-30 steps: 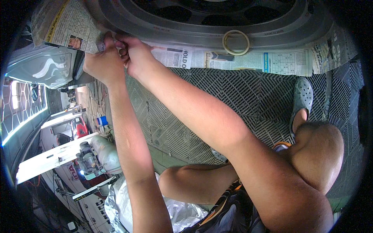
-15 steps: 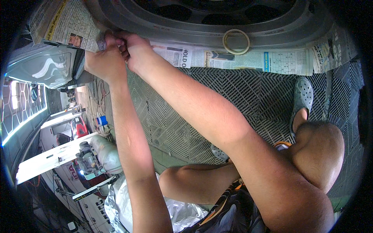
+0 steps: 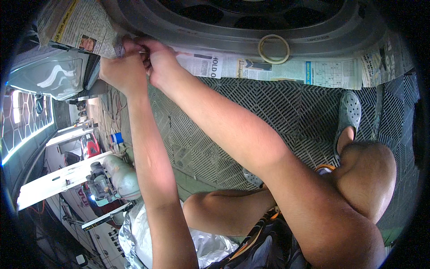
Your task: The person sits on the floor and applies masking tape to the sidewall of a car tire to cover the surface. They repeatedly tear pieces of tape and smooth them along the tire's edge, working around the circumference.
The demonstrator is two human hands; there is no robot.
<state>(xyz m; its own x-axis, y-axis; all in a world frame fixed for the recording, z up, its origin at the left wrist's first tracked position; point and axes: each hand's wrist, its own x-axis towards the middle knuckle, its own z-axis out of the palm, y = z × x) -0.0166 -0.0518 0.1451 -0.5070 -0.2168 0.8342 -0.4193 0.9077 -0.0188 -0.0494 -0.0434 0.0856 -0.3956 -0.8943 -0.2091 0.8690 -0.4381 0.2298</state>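
Observation:
My left hand and my right hand meet at the left lower edge of the tyre. Their fingers are closed and bent close together; whatever they pinch is hidden behind the knuckles. Right beside my left hand hangs a newspaper sheet covering the bodywork at the upper left. A newspaper strip runs along the bottom of the tyre, passing by my right hand. A roll of masking tape rests on its side edge against the tyre, partly over that strip.
Dark ribbed floor tiles lie beneath my arms. A grey panel, a blue can and an air compressor stand at the left. Silver sheeting is near my legs. My shoe is at the right.
The hands keep almost the same place and closed grip. The view has shifted very slightly; the tape roll and newspaper look otherwise unmoved.

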